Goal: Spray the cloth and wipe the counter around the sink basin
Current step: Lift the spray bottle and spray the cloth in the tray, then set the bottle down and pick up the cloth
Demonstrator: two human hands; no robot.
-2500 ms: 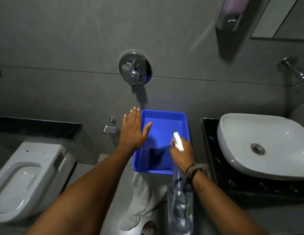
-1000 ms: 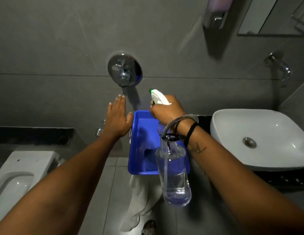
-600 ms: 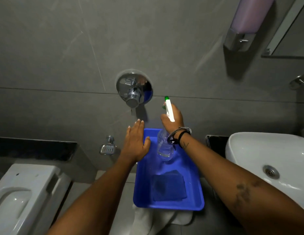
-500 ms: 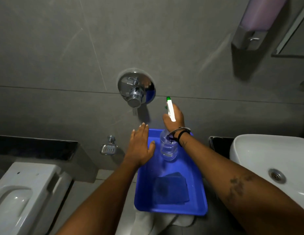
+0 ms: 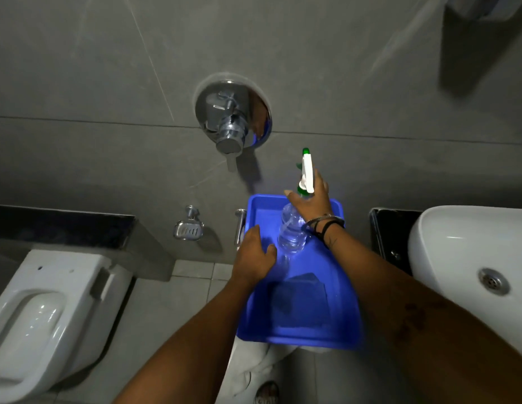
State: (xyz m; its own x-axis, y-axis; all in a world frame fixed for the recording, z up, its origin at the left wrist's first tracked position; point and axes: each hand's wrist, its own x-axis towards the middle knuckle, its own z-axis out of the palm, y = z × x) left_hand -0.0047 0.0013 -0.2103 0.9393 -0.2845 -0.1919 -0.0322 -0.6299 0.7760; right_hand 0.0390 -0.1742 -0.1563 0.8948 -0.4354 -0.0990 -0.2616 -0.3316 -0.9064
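Note:
A blue tray [image 5: 350, 325] sits in front of me with a folded blue cloth [image 5: 300, 304] lying flat in its near half. My right hand [image 5: 312, 199] grips the neck of a clear spray bottle [image 5: 293, 231] with a white and green trigger head, standing upright in the tray's far half. My left hand [image 5: 254, 258] rests on the tray's left rim, fingers apart, holding nothing. The white sink basin [image 5: 463, 272] sits on a black counter [image 5: 391, 228] at the right.
A chrome wall valve [image 5: 232, 123] is on the grey tiled wall above the tray. A white toilet [image 5: 47, 316] stands at the lower left, with a chrome soap dish [image 5: 189, 228] on the wall beside it. A white cloth [image 5: 254, 371] hangs below the tray.
My right hand has carried the spray bottle from mid-air down into the far half of the tray. My left hand has moved onto the tray's left rim.

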